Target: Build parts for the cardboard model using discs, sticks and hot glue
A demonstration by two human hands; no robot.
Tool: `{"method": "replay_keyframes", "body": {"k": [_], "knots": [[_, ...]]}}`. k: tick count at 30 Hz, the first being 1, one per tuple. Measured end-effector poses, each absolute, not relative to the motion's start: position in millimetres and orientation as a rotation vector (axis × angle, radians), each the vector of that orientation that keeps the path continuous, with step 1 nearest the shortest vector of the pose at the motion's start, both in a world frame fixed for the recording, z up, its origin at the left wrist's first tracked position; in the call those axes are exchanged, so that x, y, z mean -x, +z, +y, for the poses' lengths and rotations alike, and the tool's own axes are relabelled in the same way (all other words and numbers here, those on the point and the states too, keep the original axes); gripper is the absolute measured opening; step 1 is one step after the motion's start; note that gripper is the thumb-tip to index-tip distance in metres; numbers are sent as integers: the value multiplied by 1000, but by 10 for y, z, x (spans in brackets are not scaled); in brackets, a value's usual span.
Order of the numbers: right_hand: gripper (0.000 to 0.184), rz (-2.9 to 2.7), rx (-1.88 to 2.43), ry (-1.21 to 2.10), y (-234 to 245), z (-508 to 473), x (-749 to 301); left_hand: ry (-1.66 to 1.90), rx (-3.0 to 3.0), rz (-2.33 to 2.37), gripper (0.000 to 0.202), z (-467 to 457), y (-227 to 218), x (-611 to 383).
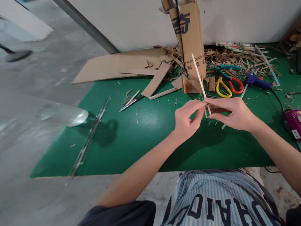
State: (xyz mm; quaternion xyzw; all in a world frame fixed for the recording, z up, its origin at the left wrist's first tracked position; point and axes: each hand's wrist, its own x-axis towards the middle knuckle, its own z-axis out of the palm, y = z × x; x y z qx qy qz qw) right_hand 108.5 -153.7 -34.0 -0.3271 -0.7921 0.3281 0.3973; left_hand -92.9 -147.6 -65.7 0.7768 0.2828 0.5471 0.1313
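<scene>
My left hand (189, 120) and my right hand (238, 113) meet above the green table, fingertips nearly touching. A thin pale wooden stick (198, 72) slants up and away from between them, its lower end coming out below my right fingers. My right thumb and fingers are closed on this stick. Between the fingertips shows a small brown piece (208, 106), which looks like cardboard and is mostly hidden. My left thumb and forefinger pinch at it. Beyond the hands stands an upright cardboard piece (191, 37) with printed letters.
Scissors (221, 89) with yellow and red handles, teal-handled pliers (228, 67) and a blue glue gun (258, 81) lie behind my right hand. Cardboard scraps (235, 59) cover the table's back. Clear thin rods (94, 128) lie left, overhanging the front edge. A magenta power strip (293, 124) sits right.
</scene>
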Motion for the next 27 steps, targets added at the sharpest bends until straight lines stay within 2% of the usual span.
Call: {"method": "replay_keyframes", "body": {"k": [4,13,27], "knots": [[39,-2018,915,706,-408,-1559,-1097,1586,-2323,795,21,-1481,-694,900],[34,-1902,937,788,-454,-1541,-1053,1605,-2377,790,23,-1450,-739,910],[26,-1802,922,733,-580,-1556,-1023,1696,-2600,640,28,-1418,-762,922]]}}
